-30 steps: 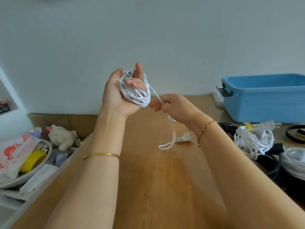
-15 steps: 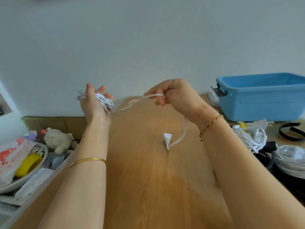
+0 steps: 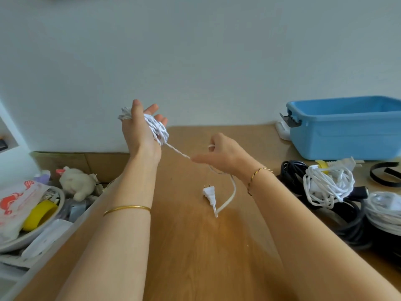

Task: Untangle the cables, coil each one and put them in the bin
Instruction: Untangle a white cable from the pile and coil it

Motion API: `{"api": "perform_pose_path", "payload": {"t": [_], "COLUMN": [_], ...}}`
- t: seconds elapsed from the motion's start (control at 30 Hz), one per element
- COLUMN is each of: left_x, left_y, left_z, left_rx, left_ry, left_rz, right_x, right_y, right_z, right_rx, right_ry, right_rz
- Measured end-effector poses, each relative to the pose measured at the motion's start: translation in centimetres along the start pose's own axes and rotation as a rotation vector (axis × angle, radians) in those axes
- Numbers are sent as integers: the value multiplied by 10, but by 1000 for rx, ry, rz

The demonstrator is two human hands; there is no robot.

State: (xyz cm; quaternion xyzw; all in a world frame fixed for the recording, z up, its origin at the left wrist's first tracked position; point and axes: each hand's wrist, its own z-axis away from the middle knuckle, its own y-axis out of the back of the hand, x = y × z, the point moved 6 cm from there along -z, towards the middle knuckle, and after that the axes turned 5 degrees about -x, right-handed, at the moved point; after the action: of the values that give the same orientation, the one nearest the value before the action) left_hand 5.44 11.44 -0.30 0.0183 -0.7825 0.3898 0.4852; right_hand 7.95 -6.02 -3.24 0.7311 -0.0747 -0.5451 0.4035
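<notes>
My left hand (image 3: pixel 141 135) is raised above the wooden table (image 3: pixel 195 246) with a coil of thin white cable (image 3: pixel 157 129) wound around its fingers. From the coil a taut strand runs down right to my right hand (image 3: pixel 223 157), which pinches it. Below that hand the cable's tail hangs in a curve and ends in a white two-pin plug (image 3: pixel 209 195) just above the tabletop. The blue bin (image 3: pixel 345 129) stands at the back right.
A heap of cables lies at the right: a white bundle (image 3: pixel 327 185), black cables (image 3: pixel 351 222) and another white coil (image 3: pixel 384 211). A black band (image 3: pixel 384 174) lies near the bin. Left of the table a tray holds a plush toy (image 3: pixel 76 181), yellow tape (image 3: pixel 40 215) and a bag.
My left hand has swung back toward the middle with the coil. The right hand has dropped lower and the strand between them is shorter. The plug hangs further right.
</notes>
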Motion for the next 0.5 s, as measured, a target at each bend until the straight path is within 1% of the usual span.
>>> {"api": "perform_pose_path", "payload": {"t": [0.03, 0.1, 0.17, 0.23, 0.3, 0.37, 0.43, 0.5], "left_x": [2, 7, 11, 14, 14, 14, 17, 12], "left_y": [-3, -5, -3, 3, 7, 7, 0, -9], "left_z": [1, 2, 1, 0, -1, -1, 1, 3], "left_rx": [-13, -26, -29, -13, 11, 5, -66, -192], "left_ry": [6, -1, -19, -43, -79, -159, -318, -451], "left_rz": [30, 76, 109, 112, 67, -74, -336, -679], "right_x": [0, -2, -7, -17, -28, -37, -46, -56], "right_y": [-4, -16, -27, -26, -16, -9, -3, 8], "right_z": [1, 6, 12, 18, 22, 26, 29, 33], "right_rx": [-60, -256, -435, -521, -529, -498, -447, -369], "right_ry": [13, 48, 77, 94, 129, 180, 238, 318], "right_rz": [63, 221, 318, 383, 425, 410, 320, 167]}}
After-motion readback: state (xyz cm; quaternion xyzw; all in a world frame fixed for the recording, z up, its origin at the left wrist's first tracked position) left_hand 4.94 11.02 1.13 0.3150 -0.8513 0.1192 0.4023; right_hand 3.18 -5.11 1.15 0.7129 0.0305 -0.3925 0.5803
